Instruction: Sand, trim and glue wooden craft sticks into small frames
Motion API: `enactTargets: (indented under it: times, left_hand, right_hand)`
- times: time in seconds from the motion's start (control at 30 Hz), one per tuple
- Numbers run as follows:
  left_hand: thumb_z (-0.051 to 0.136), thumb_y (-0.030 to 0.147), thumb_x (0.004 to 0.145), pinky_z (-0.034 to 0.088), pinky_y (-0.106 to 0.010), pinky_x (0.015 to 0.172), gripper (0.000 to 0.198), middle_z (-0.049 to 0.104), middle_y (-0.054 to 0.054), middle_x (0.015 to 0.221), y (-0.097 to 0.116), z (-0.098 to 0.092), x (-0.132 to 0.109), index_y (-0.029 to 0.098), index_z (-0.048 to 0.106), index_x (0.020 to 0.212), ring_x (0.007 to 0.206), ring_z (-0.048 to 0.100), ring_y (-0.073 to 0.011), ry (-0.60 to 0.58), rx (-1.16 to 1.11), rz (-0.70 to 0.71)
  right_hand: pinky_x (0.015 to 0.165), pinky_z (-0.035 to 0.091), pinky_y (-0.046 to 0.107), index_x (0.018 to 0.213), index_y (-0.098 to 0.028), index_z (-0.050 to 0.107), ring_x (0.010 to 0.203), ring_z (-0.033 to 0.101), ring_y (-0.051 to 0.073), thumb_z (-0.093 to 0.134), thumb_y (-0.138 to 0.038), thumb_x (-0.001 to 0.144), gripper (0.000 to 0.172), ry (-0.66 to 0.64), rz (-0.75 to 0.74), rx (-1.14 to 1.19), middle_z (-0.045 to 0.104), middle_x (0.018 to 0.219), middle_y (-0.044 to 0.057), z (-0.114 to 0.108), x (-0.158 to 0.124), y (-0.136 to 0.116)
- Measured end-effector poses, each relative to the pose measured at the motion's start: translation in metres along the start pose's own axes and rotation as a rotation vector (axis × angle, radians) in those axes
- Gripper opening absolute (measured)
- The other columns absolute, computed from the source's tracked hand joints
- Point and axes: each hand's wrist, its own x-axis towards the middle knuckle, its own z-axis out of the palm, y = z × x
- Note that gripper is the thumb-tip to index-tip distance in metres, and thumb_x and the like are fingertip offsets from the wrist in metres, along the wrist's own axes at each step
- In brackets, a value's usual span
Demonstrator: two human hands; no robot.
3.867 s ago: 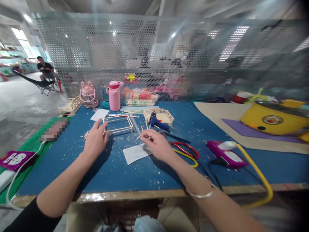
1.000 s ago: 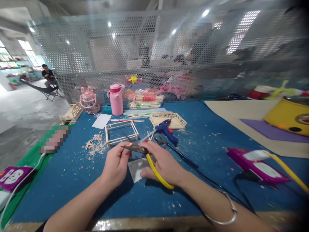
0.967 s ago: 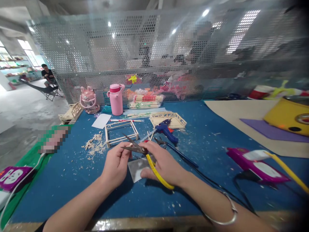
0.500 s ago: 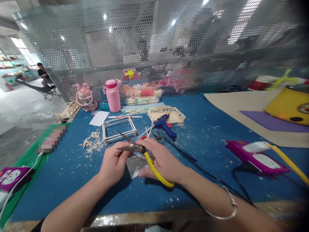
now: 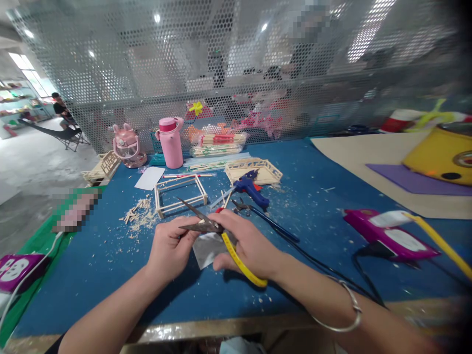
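Your right hand (image 5: 248,242) grips yellow-handled dark metal scissors (image 5: 208,225), blades parted above the blue tabletop (image 5: 306,191); your left hand (image 5: 166,248) pinches what seems a tiny pale piece (image 5: 201,221), mostly hidden. Fingertips this near the blades risk a nick; a loose pinch could lose the piece.

The scissors (image 5: 211,226) have dark grey blades, one handle yellow, the other red. The stick frame (image 5: 201,189) is pale cream; the glue gun (image 5: 254,192) is deep blue with an orange-red trigger. Blue colours the pliers (image 5: 273,222) along their handles and the cream-flecked tabletop (image 5: 110,290). The flask (image 5: 172,150) is two-tone pink, the cooking pot (image 5: 437,155) yellow, the perforated screen (image 5: 147,64) silvery grey, dotted with holes.
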Motion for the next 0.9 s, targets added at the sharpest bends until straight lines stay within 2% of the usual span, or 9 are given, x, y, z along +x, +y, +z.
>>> enactTargets:
  times: [0.23, 0.43, 0.6, 0.67, 0.77, 0.83, 0.9]
  left_hand:
    - [0.052, 0.020, 0.085, 0.048, -0.021, 0.067, 0.020, 0.073, -0.003, 0.086, 0.0062, -0.0005, -0.0024, 0.022, 0.071, 0.090, 0.072, 0.064, -0.0122, 0.017, 0.061, 0.014]
    - [0.051, 0.021, 0.085, 0.047, -0.020, 0.065, 0.019, 0.072, -0.003, 0.082, 0.0074, 0.0007, -0.0056, 0.021, 0.070, 0.089, 0.073, 0.064, -0.0118, 0.056, 0.124, 0.021]
    - [0.052, 0.020, 0.084, 0.043, -0.020, 0.055, 0.019, 0.069, -0.003, 0.069, 0.0073, 0.0030, -0.0083, 0.017, 0.069, 0.075, 0.059, 0.059, -0.0111, 0.045, 0.232, 0.043]
    - [0.052, 0.020, 0.084, 0.043, -0.021, 0.056, 0.018, 0.069, -0.003, 0.068, 0.0068, 0.0038, -0.0085, 0.017, 0.068, 0.075, 0.060, 0.059, -0.0116, 0.034, 0.241, 0.047]
    - [0.050, 0.021, 0.085, 0.045, -0.020, 0.060, 0.017, 0.070, -0.002, 0.072, 0.0056, 0.0040, -0.0068, 0.018, 0.067, 0.086, 0.064, 0.061, -0.0114, 0.059, 0.182, 0.006]
    - [0.049, 0.021, 0.086, 0.046, -0.021, 0.063, 0.017, 0.069, -0.002, 0.073, 0.0048, 0.0037, -0.0053, 0.018, 0.065, 0.088, 0.067, 0.062, -0.0115, 0.061, 0.150, -0.010]
    - [0.047, 0.021, 0.087, 0.045, -0.021, 0.065, 0.018, 0.069, -0.002, 0.073, 0.0040, 0.0034, -0.0042, 0.018, 0.065, 0.087, 0.069, 0.062, -0.0117, 0.045, 0.143, -0.008]
  right_hand:
    - [0.068, 0.044, 0.027, 0.110, -0.014, 0.052, 0.073, 0.053, 0.017, 0.048, -0.068, 0.070, 0.067, 0.054, -0.029, 0.023, 0.056, 0.084, 0.007, 0.0058, -0.0017, 0.0006]
    - [0.067, 0.045, 0.026, 0.105, -0.014, 0.055, 0.073, 0.054, 0.017, 0.045, -0.059, 0.080, 0.052, 0.043, -0.021, -0.002, 0.058, 0.084, 0.008, 0.0074, -0.0032, 0.0024]
    - [0.064, 0.044, 0.025, 0.101, -0.014, 0.055, 0.071, 0.056, 0.016, 0.042, -0.056, 0.084, 0.047, 0.075, 0.004, -0.037, 0.061, 0.079, 0.007, 0.0095, -0.0036, 0.0009]
    - [0.062, 0.043, 0.024, 0.098, -0.015, 0.055, 0.067, 0.055, 0.015, 0.042, -0.058, 0.082, 0.048, 0.088, 0.001, -0.034, 0.060, 0.075, 0.005, 0.0091, -0.0024, 0.0004]
    - [0.062, 0.043, 0.025, 0.098, -0.016, 0.054, 0.065, 0.053, 0.015, 0.038, -0.066, 0.078, 0.056, 0.144, 0.023, -0.005, 0.057, 0.075, 0.003, 0.0062, 0.0010, 0.0001]
    - [0.065, 0.043, 0.027, 0.105, -0.016, 0.051, 0.069, 0.053, 0.016, 0.034, -0.069, 0.078, 0.062, 0.170, 0.055, 0.015, 0.056, 0.080, 0.005, 0.0036, 0.0032, 0.0006]
    - [0.068, 0.044, 0.030, 0.111, -0.015, 0.047, 0.076, 0.054, 0.019, 0.034, -0.072, 0.075, 0.069, 0.140, 0.074, 0.010, 0.056, 0.089, 0.008, 0.0014, 0.0046, 0.0014]
